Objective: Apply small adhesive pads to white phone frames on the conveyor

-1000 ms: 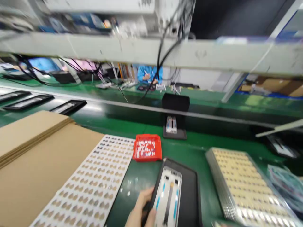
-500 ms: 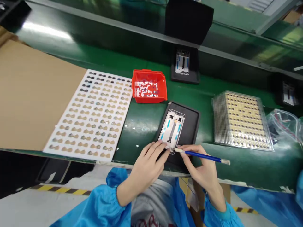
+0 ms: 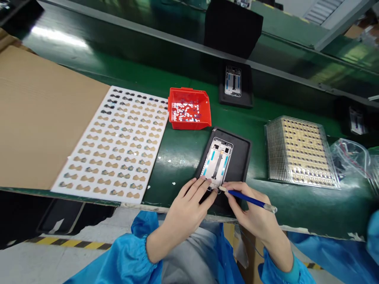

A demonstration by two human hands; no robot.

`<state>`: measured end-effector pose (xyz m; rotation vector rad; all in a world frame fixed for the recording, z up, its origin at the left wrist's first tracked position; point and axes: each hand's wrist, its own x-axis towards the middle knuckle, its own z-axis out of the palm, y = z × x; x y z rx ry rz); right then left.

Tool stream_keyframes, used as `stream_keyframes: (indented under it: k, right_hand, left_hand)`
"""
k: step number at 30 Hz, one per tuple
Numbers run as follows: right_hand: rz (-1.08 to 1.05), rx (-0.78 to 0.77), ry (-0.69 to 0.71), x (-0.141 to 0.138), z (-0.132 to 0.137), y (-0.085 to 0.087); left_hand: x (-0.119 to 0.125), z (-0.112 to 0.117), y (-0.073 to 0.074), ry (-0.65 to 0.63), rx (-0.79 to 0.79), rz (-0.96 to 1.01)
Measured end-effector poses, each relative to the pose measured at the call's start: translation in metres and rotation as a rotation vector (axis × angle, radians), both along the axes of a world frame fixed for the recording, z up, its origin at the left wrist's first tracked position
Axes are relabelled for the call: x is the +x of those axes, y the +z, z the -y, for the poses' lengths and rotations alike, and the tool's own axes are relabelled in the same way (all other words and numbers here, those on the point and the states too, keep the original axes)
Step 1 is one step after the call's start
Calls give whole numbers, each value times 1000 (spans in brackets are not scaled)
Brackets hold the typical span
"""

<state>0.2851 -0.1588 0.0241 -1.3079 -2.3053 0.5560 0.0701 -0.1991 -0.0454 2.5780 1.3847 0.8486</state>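
Note:
A phone frame (image 3: 216, 163) with blue strips and a dark ribbon cable along its middle lies in a black tray (image 3: 240, 157) at the near side of the bench. The fingers of my left hand (image 3: 189, 203) are stretched out and rest on the frame's lower left end, holding nothing. My right hand (image 3: 256, 209) is closed around a blue pen-shaped tool (image 3: 247, 198) with a pale tip. That tip touches or nearly touches the lower end of the frame, close to my left fingertips. Which small part it meets there is too small to make out.
Left on the green bench stands a white board (image 3: 118, 146) with rows of tan and dark pieces, beside cardboard (image 3: 44, 122). A red bin (image 3: 189, 125) holds small white bits. Clear trays (image 3: 304, 152) are stacked at right; another phone frame (image 3: 233, 81) lies behind.
The blue tool has tilted, its rear end swinging down and left towards my right hand. My left hand stays on the phone frame. The whole view has shifted slightly.

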Motion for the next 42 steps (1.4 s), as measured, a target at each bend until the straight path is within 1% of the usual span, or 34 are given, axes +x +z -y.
stream_keyframes:
  k: [4, 10, 13, 17, 20, 24, 27, 30, 34, 37, 39, 42]
  right_hand:
    - [43, 6, 16, -1, -1, 3]
    - [167, 40, 119, -2, -5, 11]
    - [201, 61, 132, -4, -6, 14]
    - [179, 8, 84, -6, -3, 14]
    - [121, -14, 22, -10, 2, 8]
    - [41, 32, -69, -17, 10, -4]
    - [58, 107, -89, -24, 13, -9]
    - [120, 157, -98, -28, 15, -9]
    - [182, 142, -151, -34, 16, -3]
    - [181, 116, -206, -37, 16, -1]
    - [99, 47, -247, -35, 15, -2]
    - [-152, -97, -341, -29, 16, -7]
  left_hand:
    - [1, -2, 2, 9, 26, 11]
    - [0, -5, 7, 5, 44, -7]
    - [0, -6, 9, 1, 41, -23]
    - [0, -5, 10, 11, 48, -53]
    - [1, -3, 11, 15, 50, -69]
    - [0, -1, 12, 0, 41, -80]
    - [-2, 0, 12, -13, 26, -78]
    - [-4, 0, 11, -12, 18, -73]
    - [-3, 1, 11, -5, 32, -85]
    - [-1, 2, 11, 7, 62, -117]
    - [0, 2, 11, 13, 73, -138]
    - [1, 0, 13, 5, 58, -158]
